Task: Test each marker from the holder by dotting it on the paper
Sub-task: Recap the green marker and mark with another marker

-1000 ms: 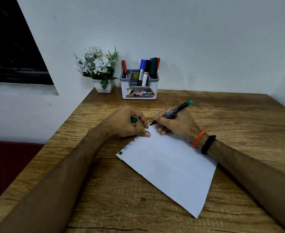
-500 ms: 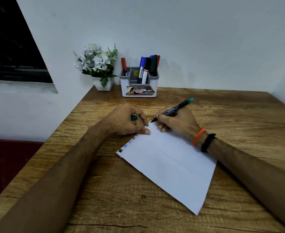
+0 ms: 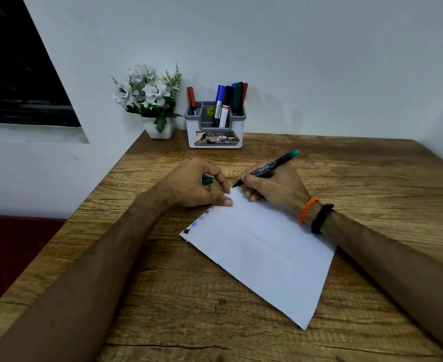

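A white sheet of paper [image 3: 262, 254] lies slanted on the wooden table [image 3: 345, 178], with several coloured dots along its left edge. My right hand [image 3: 275, 189] grips a black marker with a teal end [image 3: 270, 167], its tip touching the paper's far corner. My left hand [image 3: 197, 186] holds the green cap [image 3: 207, 180] in its curled fingers while thumb and forefinger press on the paper's edge. The white and grey holder [image 3: 215, 126] stands at the back with several markers upright in it.
A white pot of artificial flowers [image 3: 150, 100] stands left of the holder against the wall. The table's left edge drops to a dark red surface [image 3: 11, 252]. A dark window [image 3: 14, 74] is at the upper left.
Both hands stay at the paper's far corner. The marker tip has stayed at that corner; the view has shifted slightly, nothing else moved.
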A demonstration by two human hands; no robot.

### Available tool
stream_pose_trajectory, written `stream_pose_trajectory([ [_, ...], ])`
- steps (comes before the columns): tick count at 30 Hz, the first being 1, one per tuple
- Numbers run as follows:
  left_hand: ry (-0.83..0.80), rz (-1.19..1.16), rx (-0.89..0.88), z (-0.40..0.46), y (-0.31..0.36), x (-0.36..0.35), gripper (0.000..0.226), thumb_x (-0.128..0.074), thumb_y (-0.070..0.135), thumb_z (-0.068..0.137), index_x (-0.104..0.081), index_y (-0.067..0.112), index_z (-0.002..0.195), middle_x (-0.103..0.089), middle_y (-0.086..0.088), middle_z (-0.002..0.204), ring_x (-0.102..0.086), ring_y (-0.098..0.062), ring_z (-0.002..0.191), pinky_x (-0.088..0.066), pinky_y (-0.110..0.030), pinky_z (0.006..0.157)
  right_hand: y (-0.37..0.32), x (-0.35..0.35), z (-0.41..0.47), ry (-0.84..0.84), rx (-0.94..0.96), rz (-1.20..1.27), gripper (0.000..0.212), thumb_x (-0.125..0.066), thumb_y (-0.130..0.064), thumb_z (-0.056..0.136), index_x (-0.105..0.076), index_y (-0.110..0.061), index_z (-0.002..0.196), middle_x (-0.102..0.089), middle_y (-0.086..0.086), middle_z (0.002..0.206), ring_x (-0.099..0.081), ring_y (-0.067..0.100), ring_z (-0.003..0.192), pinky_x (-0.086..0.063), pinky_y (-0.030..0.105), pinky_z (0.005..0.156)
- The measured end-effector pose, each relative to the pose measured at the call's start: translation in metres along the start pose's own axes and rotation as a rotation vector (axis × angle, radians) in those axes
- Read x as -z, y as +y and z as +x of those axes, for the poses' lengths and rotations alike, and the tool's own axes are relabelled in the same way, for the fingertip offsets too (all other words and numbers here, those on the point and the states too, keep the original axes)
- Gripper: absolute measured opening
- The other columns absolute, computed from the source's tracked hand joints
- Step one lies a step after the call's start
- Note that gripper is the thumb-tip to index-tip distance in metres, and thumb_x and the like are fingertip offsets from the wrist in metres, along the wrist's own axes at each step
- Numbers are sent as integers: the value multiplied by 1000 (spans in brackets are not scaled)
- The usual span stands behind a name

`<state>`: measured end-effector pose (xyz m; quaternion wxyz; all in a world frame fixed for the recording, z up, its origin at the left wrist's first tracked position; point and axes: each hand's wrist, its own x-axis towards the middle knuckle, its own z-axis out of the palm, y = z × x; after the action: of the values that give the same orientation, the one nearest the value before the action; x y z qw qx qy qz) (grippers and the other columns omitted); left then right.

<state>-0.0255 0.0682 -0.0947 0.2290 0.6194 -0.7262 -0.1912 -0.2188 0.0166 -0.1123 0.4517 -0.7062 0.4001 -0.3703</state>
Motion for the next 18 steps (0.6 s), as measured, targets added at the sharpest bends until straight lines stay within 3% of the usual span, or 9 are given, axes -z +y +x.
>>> stream_pose_trajectory([
  [3,1,-6,-6,-1,1,0,28,-85,45,62,-75,30,83,-63,25,80,-54,10,73,-39,-18,66,0,0,-1,-20,14,-1,9,-65,-3,88,-72,3,86,-72,12,64,-66,16,52,-54,23,51],
  [7,4,-12,1,-1,1,0,28,-85,45,62,-75,30,83,-66,24,85,-56,6,84,-41,-19,71,1,0,0,-1,5,-2,10,-64,-2,87,-72,-1,82,-71,11,62,-65,16,50,-52,22,50],
  [12,8,0,-1,-2,3,1,27,-85,43,63,-75,29,83,-59,28,72,-52,13,65,-36,-17,62,0,0,-2,-24,28,-13,10,-65,-3,88,-72,3,85,-71,14,65,-65,15,51,-51,23,50],
  [18,8,2,14,-3,4,1,27,-85,43,63,-75,29,84,-58,28,72,-50,9,65,-35,-16,60,-1,2,-2,-18,13,-8,10,-64,-2,88,-73,3,86,-70,12,63,-64,14,50,-51,22,49],
])
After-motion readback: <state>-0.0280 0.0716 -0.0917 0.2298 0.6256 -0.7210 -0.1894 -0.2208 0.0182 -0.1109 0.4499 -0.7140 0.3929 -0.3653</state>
